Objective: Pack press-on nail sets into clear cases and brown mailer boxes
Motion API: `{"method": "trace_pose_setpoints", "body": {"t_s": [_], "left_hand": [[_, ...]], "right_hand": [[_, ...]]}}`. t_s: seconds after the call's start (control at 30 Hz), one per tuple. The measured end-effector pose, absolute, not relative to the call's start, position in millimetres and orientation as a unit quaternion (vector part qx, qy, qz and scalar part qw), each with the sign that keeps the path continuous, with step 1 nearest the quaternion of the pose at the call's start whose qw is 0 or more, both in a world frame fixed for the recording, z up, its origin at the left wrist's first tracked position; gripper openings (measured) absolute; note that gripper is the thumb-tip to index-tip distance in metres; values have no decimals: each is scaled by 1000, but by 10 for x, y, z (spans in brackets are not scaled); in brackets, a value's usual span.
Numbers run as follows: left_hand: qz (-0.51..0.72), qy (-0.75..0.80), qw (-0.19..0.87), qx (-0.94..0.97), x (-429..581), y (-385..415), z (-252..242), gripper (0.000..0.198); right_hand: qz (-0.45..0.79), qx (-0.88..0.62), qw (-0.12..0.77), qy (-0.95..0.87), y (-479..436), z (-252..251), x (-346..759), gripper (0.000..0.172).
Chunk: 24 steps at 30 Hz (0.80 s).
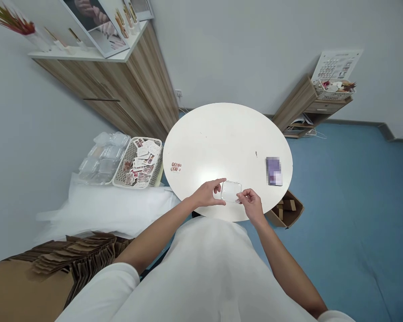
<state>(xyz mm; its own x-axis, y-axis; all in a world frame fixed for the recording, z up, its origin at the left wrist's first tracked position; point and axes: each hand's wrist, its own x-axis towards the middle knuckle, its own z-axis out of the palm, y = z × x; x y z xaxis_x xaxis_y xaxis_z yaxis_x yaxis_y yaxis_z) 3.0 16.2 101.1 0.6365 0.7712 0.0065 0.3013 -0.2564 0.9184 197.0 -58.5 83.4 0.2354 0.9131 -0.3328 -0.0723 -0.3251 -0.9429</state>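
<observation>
While both hands meet over the near edge of the round white table (221,129), the head view shows a small clear plastic case (231,191) held between them, just above the table's near rim. The left hand (205,195) curls its fingers over the left end of the case with the thumb opposing, pinching that end. The right hand (251,203) gathers its fingertips on the right corner and pinches it. Whether the lid is seated or lifted cannot be told at this size. Judged by its look, the case is thin-walled and very light, and stiff only along its rim. The flat faces are likely to flex under a squeeze, the glossy surface is likely to slip, and hard pressure could crack it. The short ends and corners are the soundest places to grip, with light, opposed pressure. Toward the table's left side lies a small sheet of reddish nail tips (176,167), and toward its right side lies a purple box (273,171). Left of the table stand a white basket (154,172) of printed cards and a stack of clear cases (100,158).
</observation>
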Motion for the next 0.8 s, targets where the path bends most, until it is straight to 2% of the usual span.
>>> {"method": "trace_pose_setpoints", "body": {"t_s": [0.17, 0.43, 0.53, 0.63, 0.7, 0.8], "left_hand": [[241, 352, 487, 762, 41, 119, 998, 90], [258, 367, 511, 733, 9, 102, 1004, 76], [255, 378, 533, 712, -15, 93, 1014, 73], [243, 381, 550, 703, -29, 82, 1038, 74], [243, 379, 560, 695, -27, 71, 1057, 75], [256, 377, 587, 670, -14, 46, 1081, 76]], "right_hand": [[520, -617, 474, -351, -594, 842, 1948, 30], [504, -583, 436, -465, -586, 935, 2085, 28], [464, -555, 416, -552, -560, 1049, 2175, 49], [451, -508, 350, -646, -519, 1168, 2200, 67], [437, -485, 315, -689, -484, 1211, 2181, 63], [409, -480, 314, -710, -430, 1210, 2135, 49]]}}
